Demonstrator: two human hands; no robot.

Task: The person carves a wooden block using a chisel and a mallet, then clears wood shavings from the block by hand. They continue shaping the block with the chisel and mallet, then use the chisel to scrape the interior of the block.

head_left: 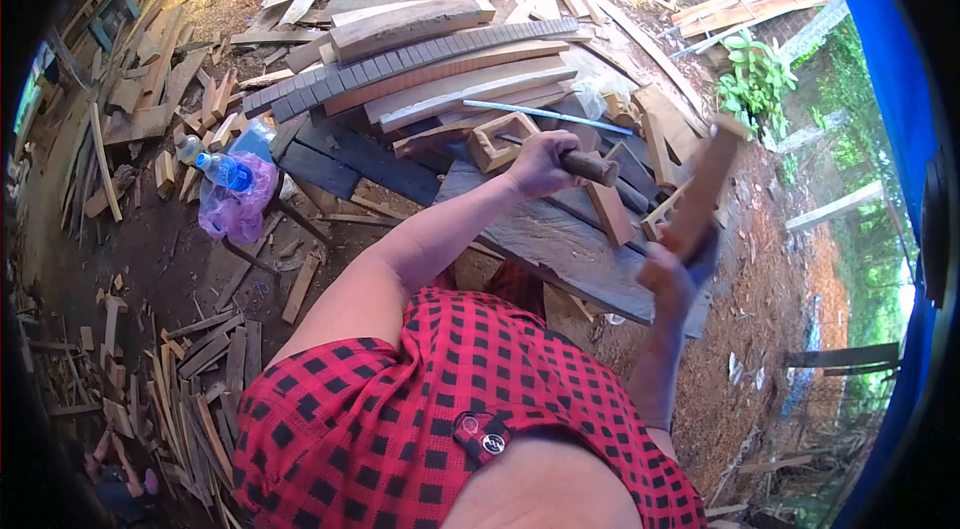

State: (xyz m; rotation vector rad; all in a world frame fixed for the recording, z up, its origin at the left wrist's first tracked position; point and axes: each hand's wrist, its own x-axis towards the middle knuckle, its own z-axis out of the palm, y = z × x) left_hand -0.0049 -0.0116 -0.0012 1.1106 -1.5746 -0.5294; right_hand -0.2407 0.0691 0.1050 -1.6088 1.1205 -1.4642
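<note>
My left hand (540,167) is closed around a thick round wooden handle (590,167) above the workbench (545,254); the tool's far end is hidden. My right hand (672,279), blurred by motion, grips a long wooden block (706,191) tilted upward. Just under the left hand rests a small wooden frame (490,144) with a square opening. A reddish wood piece (610,216) lies on the bench between my hands. Beyond them a pale blue rod (545,115) lies across the wood.
Long curved timbers (450,59) are stacked at the bench's far side. To the left stand a water bottle (225,172) and a pink plastic bag (240,204). Scrap wood (205,369) litters the ground at lower left. A blue tarp (880,49) hangs at the right.
</note>
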